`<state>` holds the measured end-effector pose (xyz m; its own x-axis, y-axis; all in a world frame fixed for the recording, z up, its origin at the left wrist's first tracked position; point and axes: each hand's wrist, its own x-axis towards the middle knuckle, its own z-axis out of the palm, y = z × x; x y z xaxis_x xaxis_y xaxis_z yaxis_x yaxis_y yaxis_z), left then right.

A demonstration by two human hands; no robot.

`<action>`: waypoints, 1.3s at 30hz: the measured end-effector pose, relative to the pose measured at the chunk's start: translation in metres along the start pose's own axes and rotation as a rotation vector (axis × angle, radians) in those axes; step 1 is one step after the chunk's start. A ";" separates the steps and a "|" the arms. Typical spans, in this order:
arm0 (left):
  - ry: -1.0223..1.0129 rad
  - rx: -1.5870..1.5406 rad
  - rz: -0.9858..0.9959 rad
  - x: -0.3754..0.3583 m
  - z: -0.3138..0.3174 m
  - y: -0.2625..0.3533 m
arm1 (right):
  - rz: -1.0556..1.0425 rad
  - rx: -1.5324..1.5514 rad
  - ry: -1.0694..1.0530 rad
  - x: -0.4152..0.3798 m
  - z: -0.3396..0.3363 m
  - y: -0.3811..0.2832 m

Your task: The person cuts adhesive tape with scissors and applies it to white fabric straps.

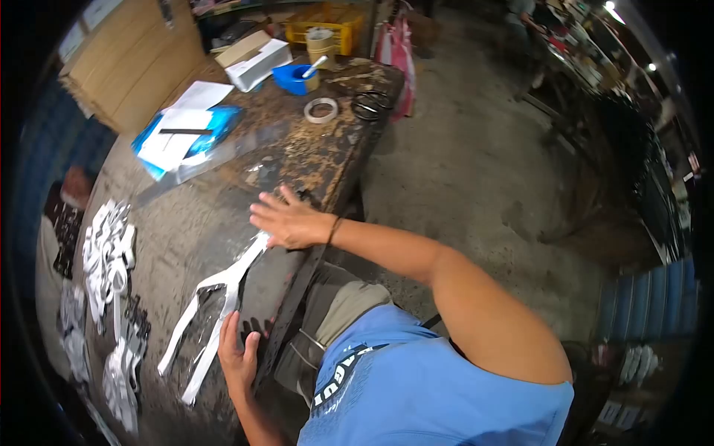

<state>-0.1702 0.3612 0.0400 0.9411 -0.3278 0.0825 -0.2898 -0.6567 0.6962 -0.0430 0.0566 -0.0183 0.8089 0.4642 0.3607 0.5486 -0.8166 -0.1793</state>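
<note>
In the head view, a white forked strap [235, 273] is lying on the worn workbench [316, 152], near its edge, with its joined end pointing toward the right hand [291, 224] and its two tails spreading toward the pile on the other side. The right hand is resting palm down over that joined end, its fingers stretching out and fanning apart; whether any of them is pinching the strap is hidden. The left hand [236, 359] is lying just beside the nearer tail, thumb standing apart from loosely curling fingers; I cannot tell whether the fingertips are touching the strap.

Beyond the tails, a heap of white straps [109, 249] is lying tangled, with grey straps [123, 375] bunching below it. Farther up the bench, white papers [177, 141] are covering part of a blue plastic packet [224, 119], and a black strip [186, 131] is lying across them. A tape roll [308, 113] is lying flat near scissors [370, 105]. Behind these, a blue container [291, 80] is standing beside a white box [260, 65], and a yellow crate [338, 37] is sitting farther back.
</note>
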 end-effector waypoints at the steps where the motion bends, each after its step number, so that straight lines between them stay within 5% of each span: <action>1: -0.020 -0.003 0.012 0.008 -0.002 0.003 | -0.021 0.003 -0.041 0.000 0.010 0.002; 13: -0.105 0.114 0.074 0.095 0.004 0.029 | -0.091 0.045 -0.275 0.031 0.012 0.000; 32: -0.110 0.211 0.158 0.110 0.030 0.010 | -0.094 0.042 -0.228 0.040 0.007 -0.017; 34: -0.110 0.263 0.175 0.113 0.028 0.019 | -0.028 0.193 -0.547 0.051 -0.025 -0.026; 39: -0.125 0.377 0.268 0.121 0.021 0.034 | -0.043 0.497 -0.499 0.058 -0.076 -0.036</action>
<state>-0.0699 0.2849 0.0594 0.8033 -0.5831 0.1210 -0.5839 -0.7311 0.3531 -0.0320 0.0873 0.0784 0.7191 0.6918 -0.0648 0.5180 -0.5959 -0.6136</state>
